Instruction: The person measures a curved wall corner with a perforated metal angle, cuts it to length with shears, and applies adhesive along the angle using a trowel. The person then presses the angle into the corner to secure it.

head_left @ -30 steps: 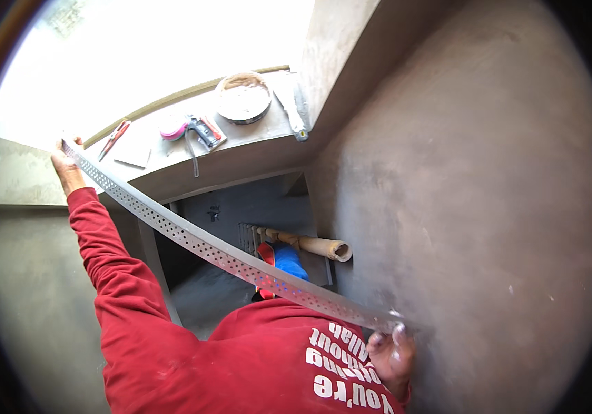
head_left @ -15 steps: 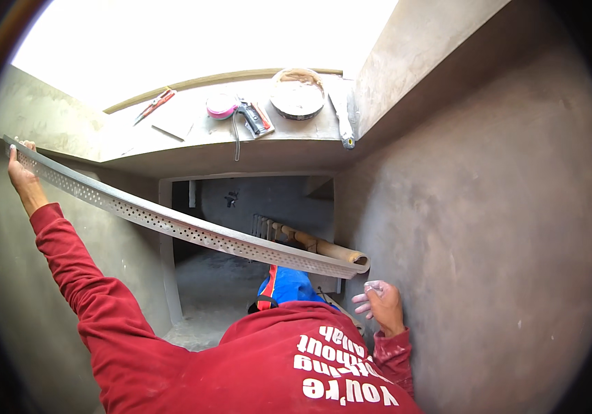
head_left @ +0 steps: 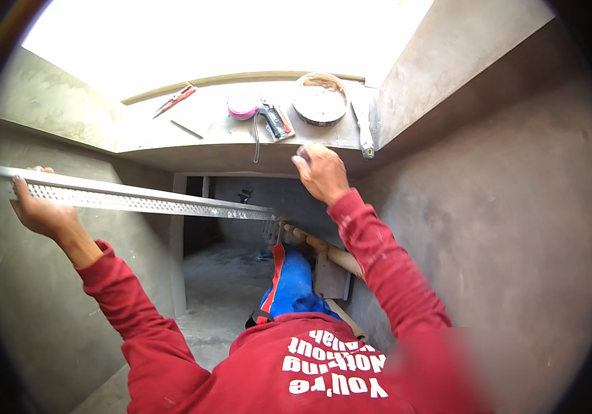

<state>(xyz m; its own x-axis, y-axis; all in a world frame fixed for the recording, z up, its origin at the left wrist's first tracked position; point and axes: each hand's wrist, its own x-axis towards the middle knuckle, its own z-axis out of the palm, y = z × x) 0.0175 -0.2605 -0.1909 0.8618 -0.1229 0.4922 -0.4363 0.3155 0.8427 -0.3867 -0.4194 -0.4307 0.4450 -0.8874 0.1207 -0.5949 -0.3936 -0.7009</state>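
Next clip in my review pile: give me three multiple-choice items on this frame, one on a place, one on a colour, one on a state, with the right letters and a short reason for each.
1. Where is the round shallow bowl?
A. on the floor
B. on the ledge under the bright opening
C. in the left hand

2. What colour are the person's sleeves?
A. red
B. green
C. white

3. How is the long perforated metal strip held?
A. by both hands
B. by the left hand alone, at its left end
C. by neither hand

Key: 1 B, the round shallow bowl sits on the ledge beside the pink tape roll. 2 A, both sleeves are red. 3 B, the left hand has its grip on the perforated metal strip, while the right hand is raised to the ledge's front edge, off the strip.
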